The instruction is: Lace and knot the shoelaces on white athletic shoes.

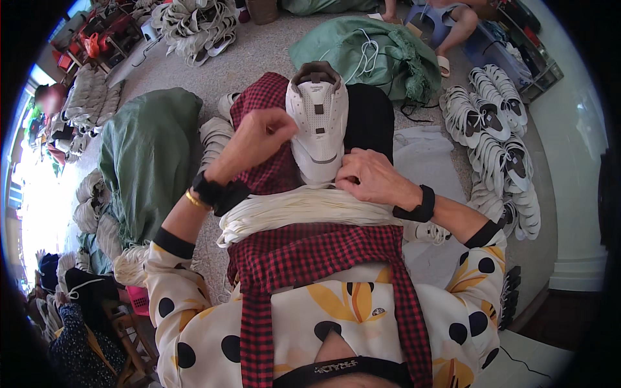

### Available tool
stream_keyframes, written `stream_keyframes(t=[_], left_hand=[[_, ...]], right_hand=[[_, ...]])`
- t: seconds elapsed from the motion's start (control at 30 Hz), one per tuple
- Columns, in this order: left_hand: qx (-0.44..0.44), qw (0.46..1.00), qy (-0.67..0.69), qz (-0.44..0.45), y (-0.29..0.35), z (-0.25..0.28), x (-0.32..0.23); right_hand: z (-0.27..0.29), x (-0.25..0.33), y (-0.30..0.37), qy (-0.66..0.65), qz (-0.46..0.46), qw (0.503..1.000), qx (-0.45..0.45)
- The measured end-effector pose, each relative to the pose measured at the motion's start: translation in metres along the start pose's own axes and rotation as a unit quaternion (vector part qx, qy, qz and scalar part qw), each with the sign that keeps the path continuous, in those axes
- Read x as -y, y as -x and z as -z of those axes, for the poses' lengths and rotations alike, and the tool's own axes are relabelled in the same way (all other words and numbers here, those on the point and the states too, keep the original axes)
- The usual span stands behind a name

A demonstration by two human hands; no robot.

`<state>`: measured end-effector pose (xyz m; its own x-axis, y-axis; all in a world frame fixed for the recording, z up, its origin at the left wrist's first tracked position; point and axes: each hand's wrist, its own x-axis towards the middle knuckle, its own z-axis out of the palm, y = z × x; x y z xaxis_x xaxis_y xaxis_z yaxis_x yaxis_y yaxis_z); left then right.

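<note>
A white sneaker (pixel 315 145) with a grey-brown collar stands between my knees, its toe toward me. No lace shows across its tongue. My left hand (pixel 264 137) is closed in a pinch beside the shoe's left side; what its fingertips hold, if anything, is too small to tell. Curled at the right of the toe, my right hand (pixel 375 178) has thumb and forefinger pressed together just above a thick bundle of cream shoelaces (pixel 304 212). Whatever lies in that pinch is hidden. The bundle rests across my lap on a red-and-black checked apron (pixel 317 249).
Stacked white sneakers (pixel 501 139) line the right side. Green sacks (pixel 152 155) stand at left and ahead. A pile of pale shoe parts (pixel 197 29) lies far left. Another person's leg (pixel 459 29) shows at the back right, and a person in dark clothes (pixel 81 336) sits lower left.
</note>
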<state>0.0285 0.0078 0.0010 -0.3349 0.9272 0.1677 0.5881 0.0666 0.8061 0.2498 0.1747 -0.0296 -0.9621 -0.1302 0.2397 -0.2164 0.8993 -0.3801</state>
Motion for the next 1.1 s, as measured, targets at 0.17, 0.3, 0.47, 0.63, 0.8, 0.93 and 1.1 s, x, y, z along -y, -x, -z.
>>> stream_keyframes(t=[0.17, 0.3, 0.47, 0.63, 0.8, 0.93, 1.1], left_hand=[[0.081, 0.996, 0.027, -0.025, 0.024, -0.023, -0.034], [0.178, 0.952, 0.24, 0.06, 0.03, -0.02, -0.065], [0.019, 0.932, 0.362, 0.004, 0.049, 0.051, -0.069], [-0.073, 0.876, 0.465, -0.11, 0.072, 0.106, -0.057], [-0.078, 0.825, 0.533, -0.173, 0.072, 0.118, -0.062], [-0.07, 0.784, 0.58, -0.212, 0.061, 0.121, -0.069], [-0.086, 0.947, 0.284, -0.122, 0.032, 0.085, -0.088]], right_hand=[[0.025, 0.015, -0.004, -0.296, -0.118, 0.948, -0.01], [0.069, 0.02, -0.012, -0.362, -0.157, 0.917, -0.055], [0.119, -0.059, 0.031, -0.376, -0.251, 0.863, -0.225], [0.103, -0.15, 0.092, -0.199, -0.328, 0.871, -0.308], [0.06, -0.23, 0.132, 0.147, -0.326, 0.865, -0.353], [0.044, -0.249, 0.163, 0.251, -0.504, 0.755, -0.336], [0.002, -0.27, 0.195, 0.251, -0.493, 0.787, -0.273]])
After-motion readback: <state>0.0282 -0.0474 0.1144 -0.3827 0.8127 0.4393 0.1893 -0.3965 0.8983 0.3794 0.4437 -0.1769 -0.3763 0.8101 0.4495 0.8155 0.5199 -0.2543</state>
